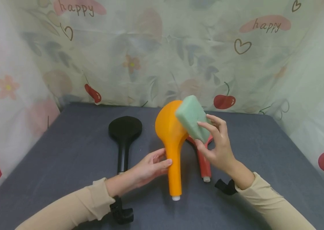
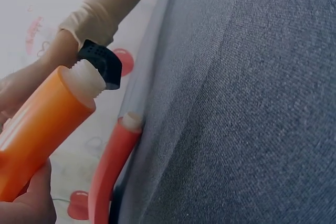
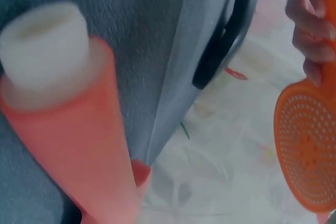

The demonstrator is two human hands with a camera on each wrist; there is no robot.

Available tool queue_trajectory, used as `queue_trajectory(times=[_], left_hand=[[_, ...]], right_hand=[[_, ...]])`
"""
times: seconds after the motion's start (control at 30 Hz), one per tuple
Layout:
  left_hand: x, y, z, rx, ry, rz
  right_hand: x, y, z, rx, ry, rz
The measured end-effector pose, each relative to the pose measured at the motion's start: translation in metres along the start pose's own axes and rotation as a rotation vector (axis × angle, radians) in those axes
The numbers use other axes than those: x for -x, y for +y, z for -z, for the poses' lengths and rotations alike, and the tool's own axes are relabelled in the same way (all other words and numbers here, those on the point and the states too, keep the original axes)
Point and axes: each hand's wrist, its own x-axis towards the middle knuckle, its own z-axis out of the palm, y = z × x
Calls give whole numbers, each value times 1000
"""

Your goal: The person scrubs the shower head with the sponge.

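Orange shower head (image 1: 167,124) is standing near upright over the dark table (image 1: 78,159), round head up, white threaded end (image 2: 88,81) pointing down. Its perforated face (image 3: 307,148) is showing in the right wrist view. Left hand (image 1: 151,168) is gripping the upper handle: thumb lying along the near side, fingers curling round behind, the head rising above them. Green sponge (image 1: 191,116) is overlapping the head's right edge in the head view; cannot tell whether they are touching. Right hand (image 1: 219,142) is pinching the sponge, thumb at its lower corner, fingers bending over the right side, most of it jutting out beyond the fingertips. Red shower head (image 1: 203,161) is lying behind, partly hidden. Black shower head (image 1: 125,127) is lying to the left. Patterned cloth (image 1: 162,54) is hanging behind.
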Motion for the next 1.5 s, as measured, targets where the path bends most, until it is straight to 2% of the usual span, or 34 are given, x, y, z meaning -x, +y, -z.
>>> queue_trajectory(times=[0.23, 0.3, 0.5, 0.6, 0.73, 0.87, 1.0, 1.13, 1.27, 1.5], left_hand=[[1, 1, 2, -71, 6, 47], [0, 2, 2, -86, 9, 56], [1, 4, 2, -99, 20, 37], [2, 5, 2, -114, 26, 37], [3, 5, 3, -133, 27, 38], [3, 4, 2, -146, 18, 31], [3, 4, 2, -150, 20, 23], [3, 5, 1, -158, 50, 18], [2, 6, 1, -163, 83, 12], [1, 7, 3, -168, 104, 10]], right_hand=[[-9, 6, 6, -31, 17, -159], [-9, 7, 7, -27, 22, -179], [-9, 1, 7, -47, 35, -106], [-12, 1, 8, -49, 34, -108], [-14, 5, 11, -55, -2, -227], [-16, 7, 14, -105, -65, -369], [-15, 7, 15, -176, -112, -448], [-12, 4, 16, -217, -132, -445], [-10, 3, 15, -192, -155, -412], [-14, 7, 15, -193, -177, -453]])
